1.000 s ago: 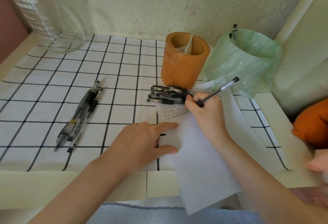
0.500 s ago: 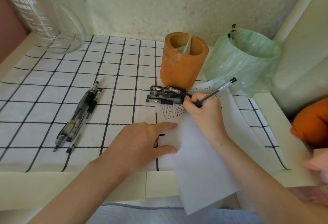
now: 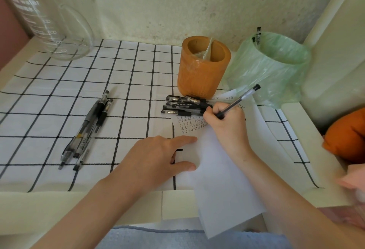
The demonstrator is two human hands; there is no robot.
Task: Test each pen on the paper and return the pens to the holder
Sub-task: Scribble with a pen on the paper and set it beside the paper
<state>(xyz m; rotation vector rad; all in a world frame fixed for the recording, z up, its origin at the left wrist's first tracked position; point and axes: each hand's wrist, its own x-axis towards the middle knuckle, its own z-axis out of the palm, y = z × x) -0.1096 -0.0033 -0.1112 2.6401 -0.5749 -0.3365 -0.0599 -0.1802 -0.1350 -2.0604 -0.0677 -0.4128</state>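
The right hand (image 3: 225,128) grips the pen in use (image 3: 240,100) in a writing hold, fingers curled round the lower barrel. The tip is hidden behind the fingers but appears to meet the paper (image 3: 223,169) beside rows of small test marks. The pen's long axis runs from the tip at lower left up to its end cap at upper right, pointing toward the green bag-lined bin (image 3: 270,67).

The left hand (image 3: 158,160) lies flat with fingers straight and holds nothing. Its fingertips press the left edge of the paper to the checked cloth (image 3: 59,82) on the desk (image 3: 39,209).

The holder (image 3: 203,69) stands upright just beyond the right hand and slightly to its left. The right hand is the nearer one for the return. Crumpled clear plastic sits in the holder's mouth and may hinder insertion.

A cluster of capped pens (image 3: 183,106) lies between the right hand and the holder base, its axes running left to right. A second pen group (image 3: 87,130) lies well apart on the left. A glass jug (image 3: 45,17) stands at the far left corner.
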